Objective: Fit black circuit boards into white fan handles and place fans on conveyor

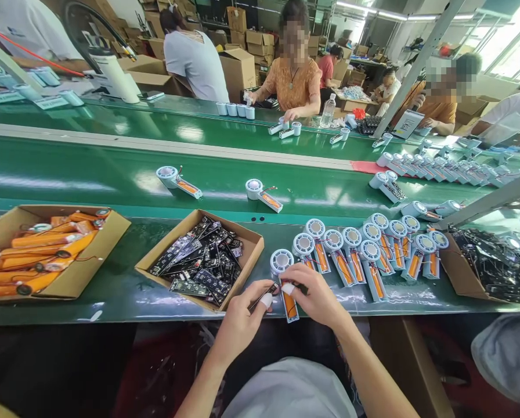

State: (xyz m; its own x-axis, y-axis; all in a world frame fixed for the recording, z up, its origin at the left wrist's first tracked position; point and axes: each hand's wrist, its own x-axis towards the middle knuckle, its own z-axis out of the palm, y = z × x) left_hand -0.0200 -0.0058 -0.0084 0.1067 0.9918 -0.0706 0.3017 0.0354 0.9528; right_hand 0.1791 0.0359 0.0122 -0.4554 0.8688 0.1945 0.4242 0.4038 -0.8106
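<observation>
My left hand (242,316) pinches a small black circuit board (264,293) at the near edge of the green bench. My right hand (314,296) presses on a handheld fan half-shell (286,284) with a round white head and an orange battery in its handle. Both hands meet over this shell, and white tape wraps a fingertip on each. A cardboard box of black circuit boards (203,261) sits just left of my hands. Several similar fan shells (364,252) lie in a cluster to the right.
A box of orange batteries (46,249) stands at the far left. Two fan shells (177,180) (262,194) lie on the green conveyor belt (90,174). Another box of black boards (490,267) is at the right. Several people work on the far side.
</observation>
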